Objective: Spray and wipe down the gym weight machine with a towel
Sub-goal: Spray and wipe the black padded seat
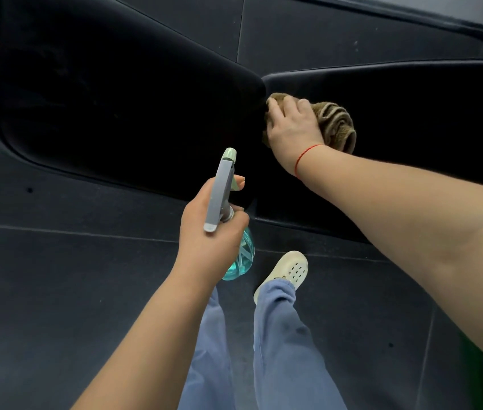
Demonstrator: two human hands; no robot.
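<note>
Your right hand [293, 128] curls over the soft, bunched towel [337, 125] at 2 o'clock and presses it on the black pad [411, 113]. The towel looks squashy, so hold its thick middle. Your left hand [213, 229] grips the spray bottle [222, 187] by its neck, near the middle. The bottle looks light, maybe slippery. The pad is so dark that wet spots are hard to see.

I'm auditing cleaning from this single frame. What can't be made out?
Head view:
- Towel: part hidden under the right hand.
- Bottle: neck and upper body covered by the left hand.
- Pads: too dark to show wet or wiped patches; cut off by the frame edges.
</note>
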